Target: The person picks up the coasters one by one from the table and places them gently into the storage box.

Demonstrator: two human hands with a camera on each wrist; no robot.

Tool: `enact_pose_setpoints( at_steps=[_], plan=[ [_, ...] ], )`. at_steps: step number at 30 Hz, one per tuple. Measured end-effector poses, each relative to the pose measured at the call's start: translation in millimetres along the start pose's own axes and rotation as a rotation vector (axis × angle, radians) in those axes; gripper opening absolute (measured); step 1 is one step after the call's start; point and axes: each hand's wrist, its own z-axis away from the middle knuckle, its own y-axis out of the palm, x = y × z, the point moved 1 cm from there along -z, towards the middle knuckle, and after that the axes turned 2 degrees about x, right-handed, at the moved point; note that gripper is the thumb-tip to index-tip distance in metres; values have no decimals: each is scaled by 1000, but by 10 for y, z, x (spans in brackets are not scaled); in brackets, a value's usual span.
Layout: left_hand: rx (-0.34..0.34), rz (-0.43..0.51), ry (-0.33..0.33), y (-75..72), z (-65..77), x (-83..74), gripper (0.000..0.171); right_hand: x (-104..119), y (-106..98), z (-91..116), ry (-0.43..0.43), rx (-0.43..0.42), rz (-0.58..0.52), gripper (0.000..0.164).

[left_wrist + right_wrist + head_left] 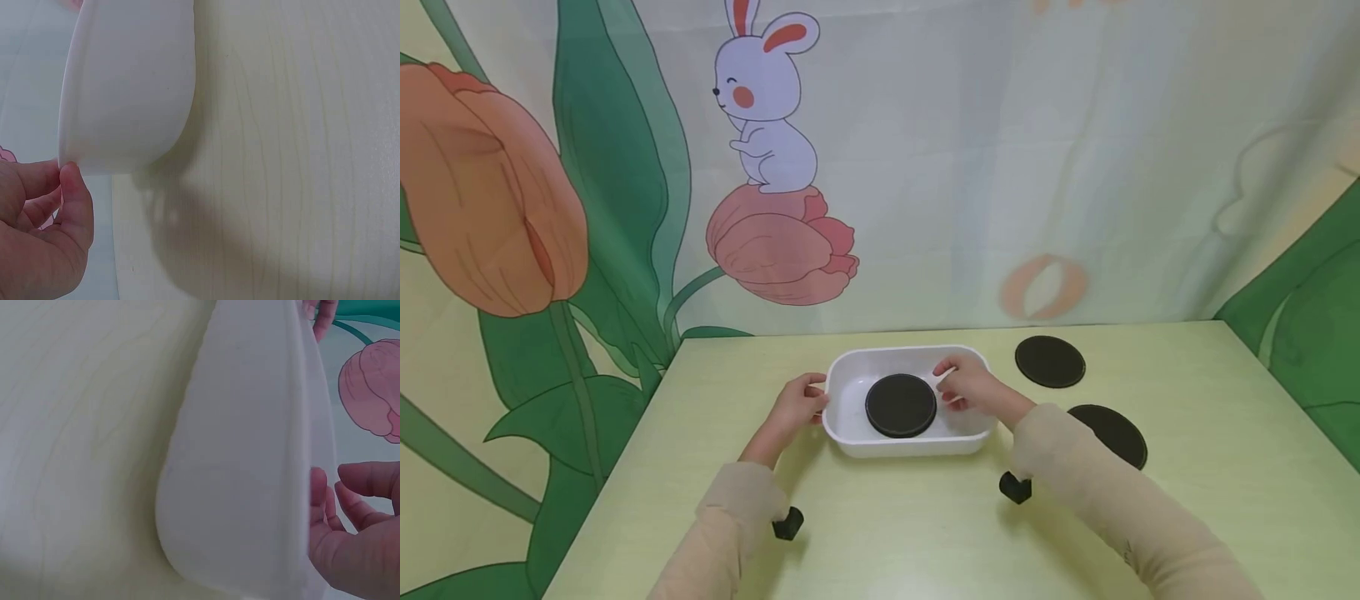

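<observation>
A white rectangular tray (880,447) with rounded corners stands on the table, and a round black disc (901,406) lies flat inside it. At the tray's left end, my left hand (797,407) pinches the rim between thumb and fingers; the left wrist view shows this left hand (47,231) right at the corner. My right hand (970,387) reaches over the right end, its fingers curved and spread apart beside the disc with nothing between them. From the right wrist, the right hand (359,537) shows partly behind the tray wall (237,450).
Two more black discs lie to the right on the pale table (895,533): a far disc (1050,362) and a near disc (1112,435), partly covered by the right sleeve. Behind the table hangs a printed curtain (925,183). Small black pieces show by both sleeves.
</observation>
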Motion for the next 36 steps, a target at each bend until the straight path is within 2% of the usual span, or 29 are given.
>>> enact_pose_setpoints(
  at_steps=[5, 11, 20, 30, 36],
  plan=[
    [0, -2, 0, -5, 3, -14, 38, 39, -165, 76, -43, 67, 28, 32],
    [-7, -10, -6, -6, 8, -19, 38, 92, -405, 268, -64, 118, 62, 27],
    [-5, -28, -11, -9, 22, -43, 38, 98, -815, 489, -70, 161, 117, 33],
    [-15, -38, -10, 13, 2, -8, 38, -72, -1231, 601, -79, 194, 116, 36],
    [-19, -39, -9, 27, 4, -4, 38, -242, -1467, 651, -52, 173, 116, 39]
  ],
)
